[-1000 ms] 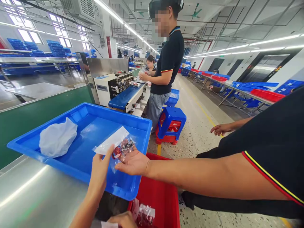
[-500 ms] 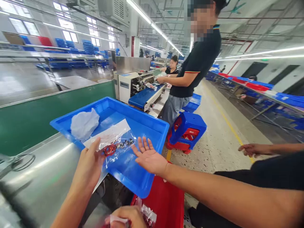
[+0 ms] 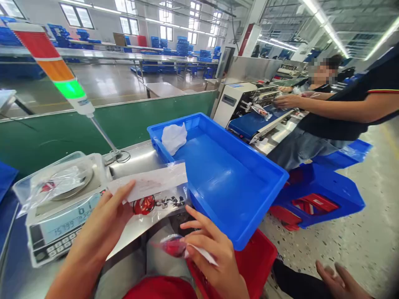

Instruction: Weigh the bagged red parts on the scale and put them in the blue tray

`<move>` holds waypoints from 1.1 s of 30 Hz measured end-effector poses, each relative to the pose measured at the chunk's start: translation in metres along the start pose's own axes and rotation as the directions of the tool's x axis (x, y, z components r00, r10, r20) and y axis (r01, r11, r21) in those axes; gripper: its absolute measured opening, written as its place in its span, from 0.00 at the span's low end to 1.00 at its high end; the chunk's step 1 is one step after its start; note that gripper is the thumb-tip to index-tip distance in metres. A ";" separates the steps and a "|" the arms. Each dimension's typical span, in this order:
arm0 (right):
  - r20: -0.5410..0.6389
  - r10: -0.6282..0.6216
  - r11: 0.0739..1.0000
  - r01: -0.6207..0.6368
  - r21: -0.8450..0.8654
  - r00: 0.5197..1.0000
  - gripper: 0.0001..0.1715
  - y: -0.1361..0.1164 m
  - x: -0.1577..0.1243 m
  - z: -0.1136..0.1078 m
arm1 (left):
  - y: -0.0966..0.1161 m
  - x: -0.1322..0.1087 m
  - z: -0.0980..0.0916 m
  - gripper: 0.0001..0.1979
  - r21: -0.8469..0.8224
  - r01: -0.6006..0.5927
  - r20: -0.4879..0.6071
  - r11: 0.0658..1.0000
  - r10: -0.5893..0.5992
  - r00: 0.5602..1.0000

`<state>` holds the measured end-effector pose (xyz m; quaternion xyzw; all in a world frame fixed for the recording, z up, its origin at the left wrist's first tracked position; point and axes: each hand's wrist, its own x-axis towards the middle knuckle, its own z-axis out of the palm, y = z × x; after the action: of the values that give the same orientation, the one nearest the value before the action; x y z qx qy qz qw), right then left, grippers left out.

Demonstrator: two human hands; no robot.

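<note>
**Item 1:** left hand (image 3: 102, 220), lower left of centre, fingers partly closed, gripping the edge of a clear plastic bag (image 3: 162, 218) above the bench (image 3: 134, 164).
**Item 2:** bag contents: a red coil (image 3: 144, 205) and small dark parts, too small to identify, under a white paper strip (image 3: 146, 181).
**Item 3:** right hand (image 3: 212, 249), lower centre, fingers curled around a small clear bag (image 3: 171, 246) holding red contents.
**Item 4:** digital scale (image 3: 62, 216), lower left, carrying 1 bagged item (image 3: 56, 185), just beside the held bag.
**Item 5:** blue plastic tray (image 3: 224, 178), centre, with 1 white plastic bag (image 3: 173, 138) inside.
**Item 6:** red crate (image 3: 258, 257), lower right of centre, below the tray.
**Item 7:** co-worker's hand (image 3: 339, 282), lower right corner, blurred.
</note>
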<state>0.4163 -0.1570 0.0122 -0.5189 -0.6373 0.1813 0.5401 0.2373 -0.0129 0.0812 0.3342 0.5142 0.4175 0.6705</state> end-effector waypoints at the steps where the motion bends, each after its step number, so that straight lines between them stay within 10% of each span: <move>1: 0.030 -0.010 1.000 0.010 0.005 1.000 0.09 -0.002 0.003 0.002 | 0.001 -0.003 -0.004 0.31 -0.017 0.013 -0.023 1.000 -0.013 1.000; 11: 0.174 -0.045 0.999 0.042 0.022 0.984 0.09 -0.020 0.007 0.022 | 0.008 -0.016 -0.019 0.27 -0.035 0.007 -0.066 0.999 -0.010 0.998; 18: 0.023 0.096 0.975 -0.099 0.198 0.995 0.11 -0.022 0.007 0.021 | 0.001 -0.008 -0.037 0.32 -0.039 -0.007 -0.060 0.999 0.005 0.998; 23: -0.093 0.481 0.815 -0.406 0.414 0.872 0.14 0.002 0.009 0.016 | -0.006 0.002 -0.051 0.37 -0.038 -0.018 0.005 0.999 0.019 1.000; 33: 0.174 0.640 0.613 -0.634 0.472 0.748 0.25 0.004 0.034 0.048 | -0.004 0.002 -0.062 0.35 0.240 -0.104 0.079 0.965 0.087 0.993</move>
<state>0.3806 -0.1109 0.0091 -0.5524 -0.3379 0.5172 0.5597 0.1784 -0.0116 0.0612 0.4524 0.5220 0.3713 0.6204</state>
